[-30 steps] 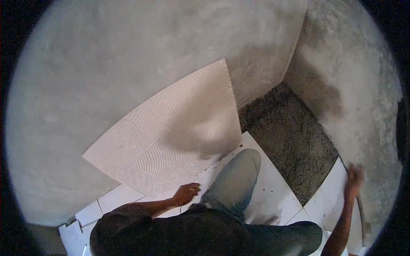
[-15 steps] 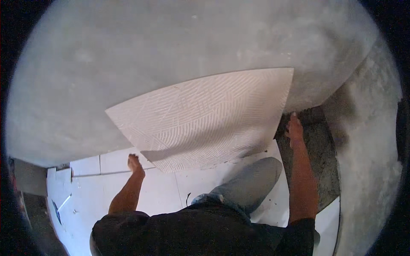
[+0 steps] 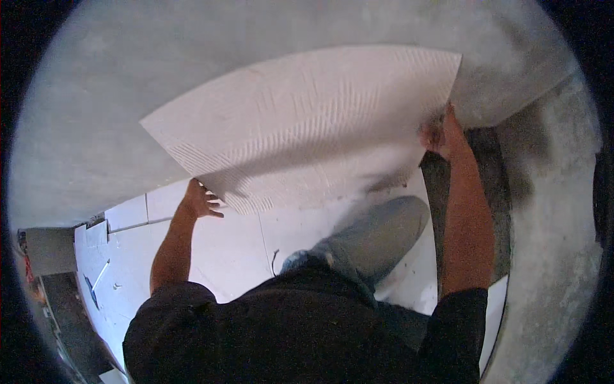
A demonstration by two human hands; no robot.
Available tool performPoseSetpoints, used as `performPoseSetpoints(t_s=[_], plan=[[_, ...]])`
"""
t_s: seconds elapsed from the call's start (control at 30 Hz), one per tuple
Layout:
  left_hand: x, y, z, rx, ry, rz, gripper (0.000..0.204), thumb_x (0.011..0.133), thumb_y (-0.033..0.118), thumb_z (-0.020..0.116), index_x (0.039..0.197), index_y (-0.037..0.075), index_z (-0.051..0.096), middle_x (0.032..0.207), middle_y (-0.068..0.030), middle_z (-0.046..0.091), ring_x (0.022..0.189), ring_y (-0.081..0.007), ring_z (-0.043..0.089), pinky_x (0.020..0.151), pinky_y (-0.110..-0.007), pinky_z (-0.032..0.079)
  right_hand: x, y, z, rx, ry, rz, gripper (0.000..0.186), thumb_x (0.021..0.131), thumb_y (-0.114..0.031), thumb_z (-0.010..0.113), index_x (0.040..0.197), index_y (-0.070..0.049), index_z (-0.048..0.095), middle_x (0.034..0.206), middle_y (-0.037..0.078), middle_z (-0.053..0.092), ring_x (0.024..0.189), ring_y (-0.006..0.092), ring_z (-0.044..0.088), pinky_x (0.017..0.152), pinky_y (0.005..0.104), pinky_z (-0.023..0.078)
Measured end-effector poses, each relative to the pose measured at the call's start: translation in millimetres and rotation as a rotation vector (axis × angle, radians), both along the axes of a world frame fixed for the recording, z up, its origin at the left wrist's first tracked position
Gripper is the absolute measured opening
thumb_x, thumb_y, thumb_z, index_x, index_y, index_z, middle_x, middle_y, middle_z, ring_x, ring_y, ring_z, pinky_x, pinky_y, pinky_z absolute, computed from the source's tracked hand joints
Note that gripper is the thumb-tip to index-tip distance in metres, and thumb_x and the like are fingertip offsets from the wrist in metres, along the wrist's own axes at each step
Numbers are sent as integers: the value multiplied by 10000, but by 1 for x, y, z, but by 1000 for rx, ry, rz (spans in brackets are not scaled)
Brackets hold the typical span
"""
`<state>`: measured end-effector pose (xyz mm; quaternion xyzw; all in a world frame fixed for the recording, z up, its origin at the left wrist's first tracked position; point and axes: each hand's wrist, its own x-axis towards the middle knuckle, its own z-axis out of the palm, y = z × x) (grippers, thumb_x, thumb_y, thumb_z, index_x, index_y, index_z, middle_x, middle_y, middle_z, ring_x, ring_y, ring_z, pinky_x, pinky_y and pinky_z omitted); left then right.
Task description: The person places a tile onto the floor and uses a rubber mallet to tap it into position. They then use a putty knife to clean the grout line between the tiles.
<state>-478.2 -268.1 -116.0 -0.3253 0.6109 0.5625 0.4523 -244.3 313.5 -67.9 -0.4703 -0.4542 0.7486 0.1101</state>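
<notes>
White floor lies left. One left hand, fingers spread, touches one slab; whether it clamps, I cannot tell. The ridged slab tilts before one grey wall; one right hand clamps its grip on the slab's right edge.

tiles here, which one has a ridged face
The large tilted tile between the left hand and right hand; its facing side is ridged, while the floor tiles look smooth.
</notes>
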Motion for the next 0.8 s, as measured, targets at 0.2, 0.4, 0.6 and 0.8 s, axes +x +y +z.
performPoseSetpoints(t_s=[0.2,0.4,0.6,0.8], plan=[[-1,-8,7,144,-61,-97,816,883,596,280,1452,29,134,1315,-361,395,1151,-488,487,981,-605,356,4,-8,20,43,29,-13,698,897,-657,356,1285,-77,354,832,122,498,668,256,539,637,446,533],[9,10,9,374,58,82,573,941,347,414,1330,-47,267,1148,-303,497,1005,-409,580,849,-507,521,19,-3,47,45,29,23,652,922,-605,341,1327,-95,319,918,120,481,707,244,525,671,461,536],[54,41,80,110,723,-274,571,779,-17,678,1262,-16,373,1165,-206,505,983,-316,586,823,-398,557,79,-4,85,610,109,2,674,905,-627,362,1305,-85,364,1055,135,535,832,264,573,680,438,540],[71,102,83,357,1074,-587,320,816,127,692,1077,19,542,976,-112,620,876,-225,613,717,-383,530,200,23,164,600,175,-174,533,894,-535,501,1186,-89,480,1048,112,568,866,232,588,740,367,519]])
